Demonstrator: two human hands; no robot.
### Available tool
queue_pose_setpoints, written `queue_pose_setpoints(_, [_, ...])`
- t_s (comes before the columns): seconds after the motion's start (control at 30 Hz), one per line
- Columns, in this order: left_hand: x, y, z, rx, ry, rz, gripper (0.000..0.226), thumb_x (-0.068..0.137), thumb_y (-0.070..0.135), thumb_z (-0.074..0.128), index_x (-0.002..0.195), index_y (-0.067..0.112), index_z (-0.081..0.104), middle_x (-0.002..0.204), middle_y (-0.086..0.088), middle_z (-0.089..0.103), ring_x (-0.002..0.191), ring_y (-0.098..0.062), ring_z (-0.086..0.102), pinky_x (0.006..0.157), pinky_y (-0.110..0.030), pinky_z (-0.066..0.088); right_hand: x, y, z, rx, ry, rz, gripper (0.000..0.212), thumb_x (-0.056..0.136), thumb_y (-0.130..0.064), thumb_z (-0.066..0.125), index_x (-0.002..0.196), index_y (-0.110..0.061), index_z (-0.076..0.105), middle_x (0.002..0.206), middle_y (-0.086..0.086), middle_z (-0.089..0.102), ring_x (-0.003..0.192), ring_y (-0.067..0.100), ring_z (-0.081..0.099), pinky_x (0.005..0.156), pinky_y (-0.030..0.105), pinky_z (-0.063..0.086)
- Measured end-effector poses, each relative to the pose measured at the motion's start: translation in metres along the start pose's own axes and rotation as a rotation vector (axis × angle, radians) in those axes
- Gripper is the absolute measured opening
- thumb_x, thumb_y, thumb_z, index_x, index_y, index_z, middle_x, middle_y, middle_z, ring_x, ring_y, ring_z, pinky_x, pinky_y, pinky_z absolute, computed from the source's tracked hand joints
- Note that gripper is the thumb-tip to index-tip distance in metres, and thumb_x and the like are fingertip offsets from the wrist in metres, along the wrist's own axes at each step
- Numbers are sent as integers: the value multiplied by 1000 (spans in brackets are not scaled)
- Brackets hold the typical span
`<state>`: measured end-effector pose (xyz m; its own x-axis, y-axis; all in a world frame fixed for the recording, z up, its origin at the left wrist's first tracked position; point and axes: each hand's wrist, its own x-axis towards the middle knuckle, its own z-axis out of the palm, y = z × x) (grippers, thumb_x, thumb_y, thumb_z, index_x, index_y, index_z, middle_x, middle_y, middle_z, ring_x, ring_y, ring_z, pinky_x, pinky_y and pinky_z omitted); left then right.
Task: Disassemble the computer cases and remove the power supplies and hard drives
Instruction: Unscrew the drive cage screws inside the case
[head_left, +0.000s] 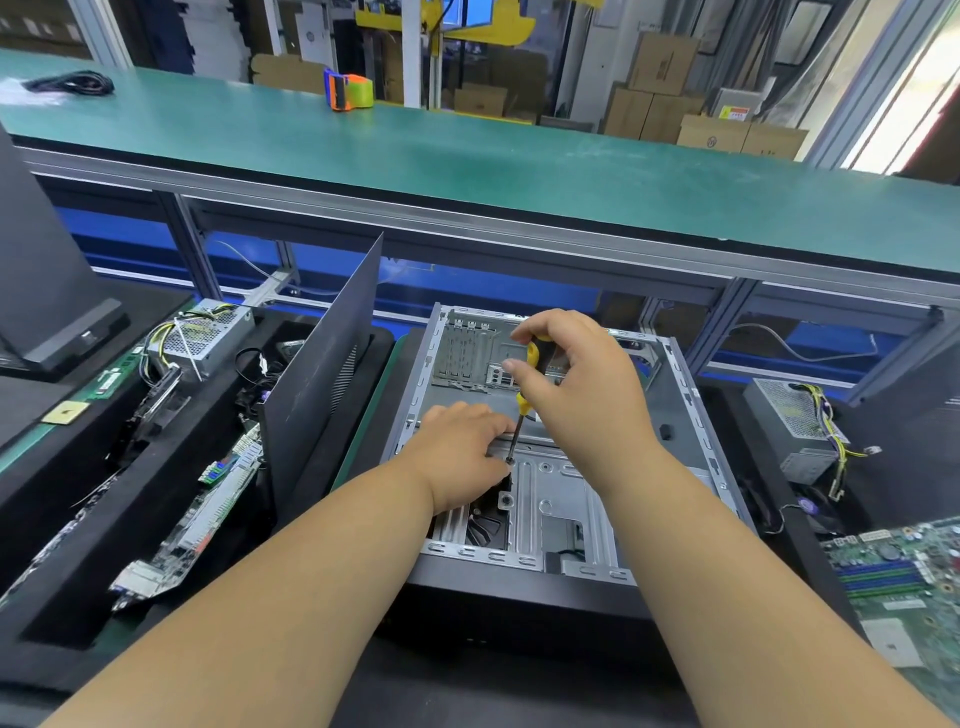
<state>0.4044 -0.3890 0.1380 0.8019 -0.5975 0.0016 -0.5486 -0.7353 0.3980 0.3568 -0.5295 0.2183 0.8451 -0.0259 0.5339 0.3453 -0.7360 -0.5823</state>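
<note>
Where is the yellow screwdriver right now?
In the head view, centre: the right hand grips the screwdriver upright over the open computer case, beside the left hand.

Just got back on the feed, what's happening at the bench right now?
A person is working on an open case lying on its side. The right hand grips a yellow screwdriver, tip down on a bracket near the case's front. The left hand rests there by the shaft. Two power supplies already sit outside.

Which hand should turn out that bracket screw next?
Right. The right hand already grips the yellow-handled screwdriver upright, its tip down on the drive bracket. The left hand rests on the bracket beside the shaft, probably better kept steadying.
</note>
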Motion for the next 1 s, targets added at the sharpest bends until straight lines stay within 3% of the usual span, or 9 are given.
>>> queue_pose_setpoints(0.13, [-1, 0, 0, -10, 18, 8, 13, 89, 29, 53, 96, 36, 45, 86, 12, 40, 95, -17, 39, 82, -32, 23, 1, 2, 0, 18, 10, 39, 21, 85, -12, 73, 99, -25, 65, 88, -12, 58, 82, 7, 54, 78, 31, 49])
queue_pose_setpoints(0.37, [2, -2, 2, -1, 24, 5, 31, 89, 30, 53, 120, 33, 55, 92, 12, 41, 94, -13, 36, 82, -31, 21, -2, 5, -1, 19, -4, 58, 29, 88, -4, 67, 105, -27, 64, 103, -11, 53, 89, 10, 56, 82, 35, 52])
queue_pose_setpoints(0.67, [3, -2, 2, 11, 12, 0, 38, 90, 30, 54, 128, 30, 54, 100, 11, 41, 99, -12, 36, 85, -30, 22, -2, 6, -2, 55, -124, 84, 45, 93, 4, 50, 126, -26, 54, 120, -13, 52, 107, 13, 61, 90, 41, 53])
queue_pose_setpoints(0.77, [2, -2, 1, 14, 11, 3, 32, 90, 30, 54, 121, 29, 55, 98, 11, 41, 95, -13, 34, 85, -31, 23, -1, 7, -3, 55, -133, 59, 40, 93, -1, 53, 126, -24, 56, 119, -16, 52, 109, 6, 57, 93, 37, 51])
queue_pose_setpoints(0.87, [2, -1, 2, 24, 22, 9, 12, 88, 30, 53, 101, 30, 51, 92, 9, 43, 92, -16, 38, 81, -32, 23, -1, 8, -2, -32, -117, 13, 36, 89, -18, 70, 121, -28, 58, 112, -21, 52, 98, -4, 47, 88, 25, 46])
queue_pose_setpoints(1.0, [2, -2, 3, 13, 33, 4, 14, 87, 28, 53, 95, 35, 45, 86, 12, 40, 89, -15, 34, 76, -32, 18, 0, 7, -2, -57, -84, 54, 40, 85, -14, 74, 118, -31, 59, 108, -23, 53, 88, 0, 47, 81, 24, 44])
